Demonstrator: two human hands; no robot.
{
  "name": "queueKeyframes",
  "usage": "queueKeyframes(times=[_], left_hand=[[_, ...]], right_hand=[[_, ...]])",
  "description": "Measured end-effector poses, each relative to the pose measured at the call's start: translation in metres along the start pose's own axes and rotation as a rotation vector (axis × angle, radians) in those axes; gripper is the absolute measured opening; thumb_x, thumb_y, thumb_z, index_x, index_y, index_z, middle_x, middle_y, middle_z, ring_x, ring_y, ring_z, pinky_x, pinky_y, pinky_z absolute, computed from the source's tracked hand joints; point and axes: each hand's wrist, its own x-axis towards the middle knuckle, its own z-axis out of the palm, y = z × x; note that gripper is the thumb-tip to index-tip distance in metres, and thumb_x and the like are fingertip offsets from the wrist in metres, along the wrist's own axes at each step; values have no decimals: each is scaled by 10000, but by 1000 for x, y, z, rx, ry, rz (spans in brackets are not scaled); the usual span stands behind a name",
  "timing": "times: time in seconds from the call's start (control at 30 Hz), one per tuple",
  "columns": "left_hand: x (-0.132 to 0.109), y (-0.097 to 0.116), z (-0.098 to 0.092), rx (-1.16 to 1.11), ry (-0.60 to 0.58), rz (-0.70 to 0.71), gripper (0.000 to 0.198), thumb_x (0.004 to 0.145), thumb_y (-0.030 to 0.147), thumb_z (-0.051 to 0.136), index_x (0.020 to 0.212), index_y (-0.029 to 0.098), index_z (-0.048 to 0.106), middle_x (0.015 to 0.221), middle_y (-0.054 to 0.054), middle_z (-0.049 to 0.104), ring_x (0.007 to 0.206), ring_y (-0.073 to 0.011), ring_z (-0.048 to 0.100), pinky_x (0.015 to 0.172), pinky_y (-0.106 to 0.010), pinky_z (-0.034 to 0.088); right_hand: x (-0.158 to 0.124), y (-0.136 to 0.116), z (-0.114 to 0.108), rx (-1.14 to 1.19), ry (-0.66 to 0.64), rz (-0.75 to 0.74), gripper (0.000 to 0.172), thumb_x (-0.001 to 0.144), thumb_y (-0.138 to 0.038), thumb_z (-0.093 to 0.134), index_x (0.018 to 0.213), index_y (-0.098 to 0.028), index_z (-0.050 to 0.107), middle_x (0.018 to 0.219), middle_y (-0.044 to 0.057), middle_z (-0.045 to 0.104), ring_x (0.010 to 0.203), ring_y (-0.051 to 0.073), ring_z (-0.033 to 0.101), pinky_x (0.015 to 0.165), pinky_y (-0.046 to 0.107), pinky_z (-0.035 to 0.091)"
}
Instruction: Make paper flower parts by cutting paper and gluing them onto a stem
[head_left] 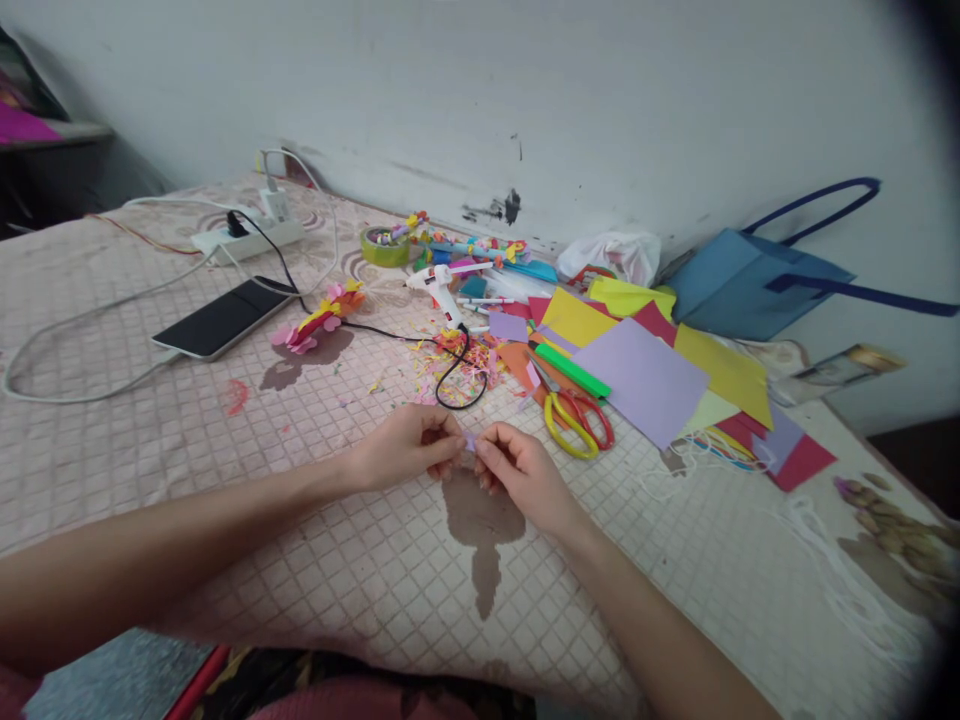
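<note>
A small purple paper piece (470,441) is pinched between my two hands above the patterned tablecloth. My left hand (411,446) holds its left side with thumb and fingers, and my right hand (525,474) grips its right side. Just beyond my fingers lies a pile of tiny colourful paper clippings (450,372). Scissors with yellow and red handles (576,424) rest to the right of my hands, near a green marker or cutter (572,370). Purple paper (643,380) lies behind them among yellow and red sheets.
A white glue gun (442,292) lies behind the clippings, its black cable looping forward. Left are a paper flower piece (319,318), a phone (223,318) and a power strip (251,242). A blue bag (750,285) leans against the wall; white string (840,580) lies right.
</note>
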Motion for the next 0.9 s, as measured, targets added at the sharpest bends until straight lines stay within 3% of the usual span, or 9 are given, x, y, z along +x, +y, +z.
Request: queueKeyframes(times=[0.13,0.27,0.47,0.6,0.73,0.9], left_hand=[[2,5,-4,-34,47,4,311,823,418,535,738,120,568,649,-24,608,561,-98,578,549,-217,490],[4,2,-3,-19,18,13,282,797,407,579,776,126,583,637,-12,607,557,-98,575,528,-206,471],[5,-2,-2,-26,-33,-12,277,785,398,593,703,134,564,571,7,588,507,-85,561,489,-187,447],[9,-1,-10,-92,43,-20,282,783,395,599,706,128,550,606,-2,603,514,-82,565,512,-201,467],[11,1,-16,-135,126,-59,269,767,374,618,705,122,546,638,-15,621,504,-76,551,505,-204,458],[10,4,-14,-155,161,-71,231,760,336,622,700,124,552,614,5,602,495,-66,524,496,-192,430]], right_hand=[[-1,1,-4,-176,92,-73,219,898,-363,451,755,-205,505,618,-25,509,556,117,501,530,238,396],[-1,1,-2,-224,66,-93,194,906,-331,437,775,-210,514,615,-26,514,554,120,509,529,240,388],[0,2,-1,-216,31,-114,214,910,-347,428,775,-209,522,613,-24,526,553,119,514,527,238,396],[4,5,-10,-113,137,-93,228,887,-396,459,769,-208,511,642,-16,540,541,118,526,502,238,419],[8,6,-31,-170,284,-108,261,881,-426,445,769,-203,524,671,7,573,529,126,532,488,250,421],[10,10,-84,-653,558,-153,209,844,-395,502,781,-200,547,709,25,605,634,163,562,625,295,435]])
